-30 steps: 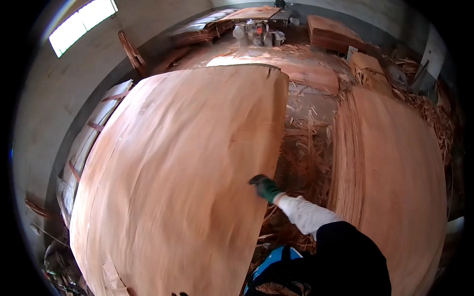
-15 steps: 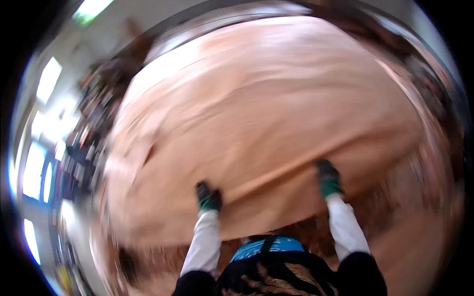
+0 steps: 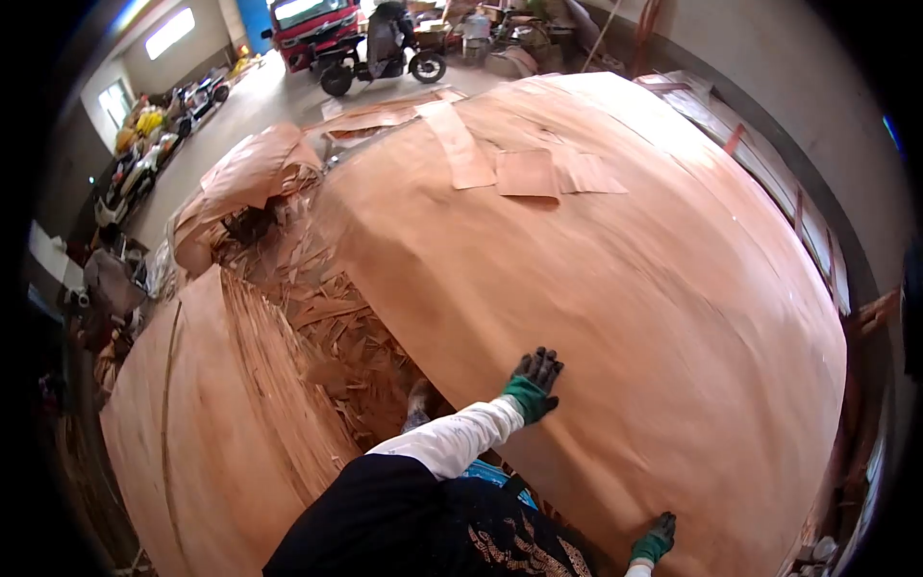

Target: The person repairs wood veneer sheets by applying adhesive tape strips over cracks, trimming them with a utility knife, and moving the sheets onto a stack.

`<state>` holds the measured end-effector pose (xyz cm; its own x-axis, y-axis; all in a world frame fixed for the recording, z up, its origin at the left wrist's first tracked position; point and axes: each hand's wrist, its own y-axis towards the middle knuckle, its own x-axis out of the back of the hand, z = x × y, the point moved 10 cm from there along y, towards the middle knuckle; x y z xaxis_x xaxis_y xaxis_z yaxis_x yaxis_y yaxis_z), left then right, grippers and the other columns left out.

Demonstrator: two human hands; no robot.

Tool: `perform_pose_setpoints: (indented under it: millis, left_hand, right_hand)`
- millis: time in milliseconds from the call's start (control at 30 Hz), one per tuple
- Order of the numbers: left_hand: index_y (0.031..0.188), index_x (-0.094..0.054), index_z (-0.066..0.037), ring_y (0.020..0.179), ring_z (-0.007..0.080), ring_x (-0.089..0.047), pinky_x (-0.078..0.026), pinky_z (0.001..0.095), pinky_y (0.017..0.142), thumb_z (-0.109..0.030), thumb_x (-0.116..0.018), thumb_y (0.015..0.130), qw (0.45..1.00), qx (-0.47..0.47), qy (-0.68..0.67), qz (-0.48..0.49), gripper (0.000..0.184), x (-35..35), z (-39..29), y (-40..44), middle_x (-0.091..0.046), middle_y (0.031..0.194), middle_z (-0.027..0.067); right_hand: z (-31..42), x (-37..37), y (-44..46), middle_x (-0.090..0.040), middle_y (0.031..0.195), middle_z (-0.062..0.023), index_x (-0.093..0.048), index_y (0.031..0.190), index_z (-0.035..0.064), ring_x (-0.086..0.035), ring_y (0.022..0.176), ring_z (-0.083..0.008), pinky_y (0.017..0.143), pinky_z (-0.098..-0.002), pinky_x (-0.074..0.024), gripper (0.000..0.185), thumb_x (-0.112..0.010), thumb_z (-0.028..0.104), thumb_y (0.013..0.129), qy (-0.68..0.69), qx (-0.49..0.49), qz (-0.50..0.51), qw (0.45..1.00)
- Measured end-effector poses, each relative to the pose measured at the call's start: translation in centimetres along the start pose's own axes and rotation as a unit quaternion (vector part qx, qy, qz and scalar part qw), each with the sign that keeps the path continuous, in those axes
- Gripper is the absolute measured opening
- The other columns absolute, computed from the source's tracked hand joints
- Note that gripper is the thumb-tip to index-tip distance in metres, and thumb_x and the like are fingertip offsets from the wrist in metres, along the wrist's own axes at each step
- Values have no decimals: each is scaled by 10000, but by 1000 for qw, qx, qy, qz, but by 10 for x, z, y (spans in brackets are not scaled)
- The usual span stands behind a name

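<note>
Laying left hand (image 3: pixel 536 383) open, with fingers slightly parted, on the broad wood sheet (image 3: pixel 615 317) — beside the scraps (image 3: pixel 351 337), beneath three smaller pieces (image 3: pixel 527 175) — and right hand (image 3: pixel 656 540) open, on its nearer part.

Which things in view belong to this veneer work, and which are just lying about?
In the job:
- broad veneer sheet, under the left hand and right hand
- small veneer pieces on top of it, probably
- veneer stack alongside, probably

Lying about, it seems:
- splintered veneer scraps in the gap between sheet and stack
- motorbike
- red vehicle
</note>
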<state>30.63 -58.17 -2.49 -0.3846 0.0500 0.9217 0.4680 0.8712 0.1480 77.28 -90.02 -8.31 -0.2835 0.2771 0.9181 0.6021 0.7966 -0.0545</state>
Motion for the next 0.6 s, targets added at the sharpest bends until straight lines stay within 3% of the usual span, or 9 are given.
perform_pose_setpoints:
  millis: [67, 133, 200, 233, 300, 367, 433, 533, 600]
  left_hand:
    - [1438, -299, -63, 1405, 417, -162, -164, 537, 1121, -456, -581, 823, 997, -16, -29, 66, 783, 3, 1, 4, -215, 1510, 214]
    - [1435, -308, -62, 1407, 416, -155, -158, 526, 1127, -448, -586, 826, 985, -48, -34, 159, 773, 11, 7, 3, -213, 1513, 211]
    - [1360, -431, -98, 1267, 396, -405, -314, 482, 1052, -384, -598, 848, 978, -110, -114, 136, 611, 52, 29, 7, -327, 1463, 201]
    - [1337, -459, -109, 1206, 390, -466, -359, 472, 1014, -364, -602, 852, 968, -131, -180, 113, 566, 81, 47, 13, -363, 1442, 196]
    - [1223, -559, -131, 996, 368, -599, -467, 444, 861, -283, -637, 846, 948, -178, -261, -38, 413, 148, 121, 29, -482, 1350, 183]
    - [1160, -591, -103, 1085, 345, -573, -472, 430, 871, -204, -658, 835, 949, -131, -263, -117, 348, 194, 239, 52, -527, 1295, 174]
    - [1121, -602, -76, 1142, 335, -551, -474, 420, 922, -116, -664, 830, 950, -78, -197, -230, 300, 242, 369, 65, -575, 1227, 167]
    - [1053, -652, -59, 1056, 326, -604, -479, 382, 922, -104, -675, 817, 946, 78, -36, -313, 242, 315, 578, 63, -653, 1086, 151]
    - [1106, -647, -69, 1087, 317, -590, -450, 389, 962, -174, -671, 827, 922, 198, 52, -329, 298, 354, 693, 44, -624, 1173, 158]
  right_hand:
    - [5, 60, -10, -398, 1447, -102, -443, 1351, 100, -423, 1291, -258, 1009, -345, -407, 439, -344, 276, 961, 192, -158, 252, 935]
    - [-14, 29, -6, -457, 1237, -90, -473, 1308, 105, -472, 1090, -242, 872, -352, -431, 413, -425, 233, 918, 468, -308, 186, 807]
    - [3, 24, -17, -517, 1027, -79, -502, 1264, 109, -521, 889, -226, 735, -360, -454, 397, -505, 190, 875, 648, -448, 132, 602]
    - [19, 39, -20, -547, 922, -73, -517, 1242, 112, -545, 788, -218, 666, -363, -465, 394, -545, 169, 854, 659, -465, 120, 579]
    - [99, 100, -12, -563, 799, -64, -539, 1205, 97, -551, 618, -195, 521, -349, -456, 382, -583, 117, 826, 639, -364, 128, 665]
    - [199, 161, -1, -569, 814, -64, -563, 1160, 83, -495, 427, -169, 348, -261, -350, 353, -558, 21, 813, 596, -262, 145, 745]
    - [328, 207, 3, -642, 921, -51, -585, 1144, 93, -539, 425, -188, 349, -274, -369, 305, -614, 69, 841, 575, -198, 213, 765]
    - [531, 329, 24, -636, 888, -59, -615, 1009, 34, -600, 733, -134, 544, -284, -518, 199, -654, 75, 819, 631, 8, 220, 744]
    - [632, 379, 42, -635, 812, -47, -624, 936, 40, -576, 679, -119, 514, -270, -489, 131, -658, 91, 820, 606, 42, 225, 762]
